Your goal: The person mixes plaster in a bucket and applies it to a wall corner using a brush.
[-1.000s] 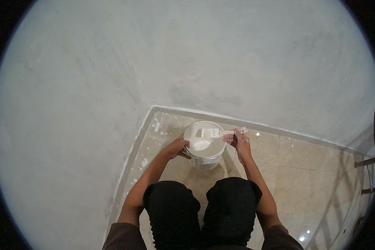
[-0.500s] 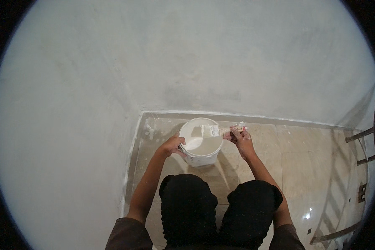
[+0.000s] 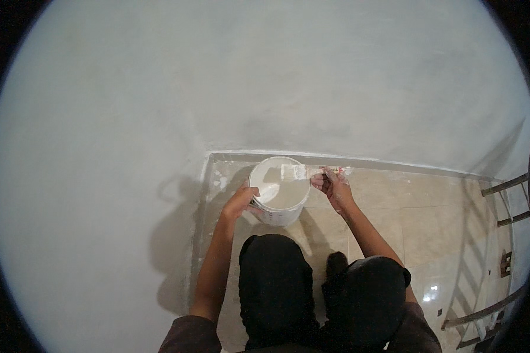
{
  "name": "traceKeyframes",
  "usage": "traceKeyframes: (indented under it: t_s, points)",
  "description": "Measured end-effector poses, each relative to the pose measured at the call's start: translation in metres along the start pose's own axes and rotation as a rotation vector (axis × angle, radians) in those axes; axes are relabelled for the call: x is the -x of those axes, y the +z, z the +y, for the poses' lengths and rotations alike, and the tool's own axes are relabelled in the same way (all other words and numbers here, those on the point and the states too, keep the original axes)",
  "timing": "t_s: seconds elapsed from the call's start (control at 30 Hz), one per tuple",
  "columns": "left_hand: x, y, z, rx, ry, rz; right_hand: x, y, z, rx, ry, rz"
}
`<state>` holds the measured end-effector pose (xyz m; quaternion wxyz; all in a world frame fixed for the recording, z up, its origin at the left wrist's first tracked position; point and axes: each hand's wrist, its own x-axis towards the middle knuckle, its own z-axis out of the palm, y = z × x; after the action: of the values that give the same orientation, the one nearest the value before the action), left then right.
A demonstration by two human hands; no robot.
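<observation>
Head view of a person working with two bare hands beside the corner of a room. A white bucket [image 3: 281, 216] occupies the centre of the frame, its round mouth facing upward and pale material visible within; whether its base rests fully on the floor cannot be told. The left hand [image 3: 239, 201], left of centre, clasps the bucket's side, its thumb over the rim and its other fingers against the outer wall. The right hand [image 3: 334, 187], right of centre, pinches the handle of a paintbrush [image 3: 294, 172] between thumb and fingers; this grip is pressed together on the handle. The brush lies nearly level, its white-coated head pointing left over the upper right part of the bucket's mouth. Pale grey walls [image 3: 312, 88] fill the upper and left frame, bordered below by a grey skirting strip [image 3: 394, 168]. Beige floor tiles [image 3: 377, 206] extend to the right, crossed by a ladder-like shadow. Dark trousers [image 3: 275, 288] cover the knees at lower centre; dark bars [image 3: 506, 184] stand at the right edge.
</observation>
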<state>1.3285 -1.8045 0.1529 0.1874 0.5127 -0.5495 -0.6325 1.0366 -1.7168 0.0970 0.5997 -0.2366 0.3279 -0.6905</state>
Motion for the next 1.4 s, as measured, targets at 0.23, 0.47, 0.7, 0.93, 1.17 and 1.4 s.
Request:
traceKeyframes:
  t_s: [0.23,0.47,0.7,0.93,1.17,1.4]
  points:
    - [0.007,0.013,-0.013,0.025,-0.052,0.111,-0.031,-0.008,0.002,-0.214,-0.083,-0.056]
    - [0.017,0.025,-0.033,0.017,-0.069,0.311,-0.087,-0.012,0.01,-0.023,-0.295,-0.027]
    - [0.027,0.032,-0.059,-0.066,-0.167,0.254,-0.131,0.012,0.021,0.701,-0.855,-0.264]
    - [-0.025,-0.029,-0.112,-0.21,-0.04,0.334,-0.204,0.038,0.05,1.116,-1.107,-0.319]
    - [-0.058,0.002,-0.116,-0.564,0.214,0.724,-0.181,0.024,0.052,1.125,-1.256,-0.305]
    - [-0.057,0.004,-0.115,-0.606,0.234,0.766,-0.19,0.007,0.102,1.328,-1.02,-0.477]
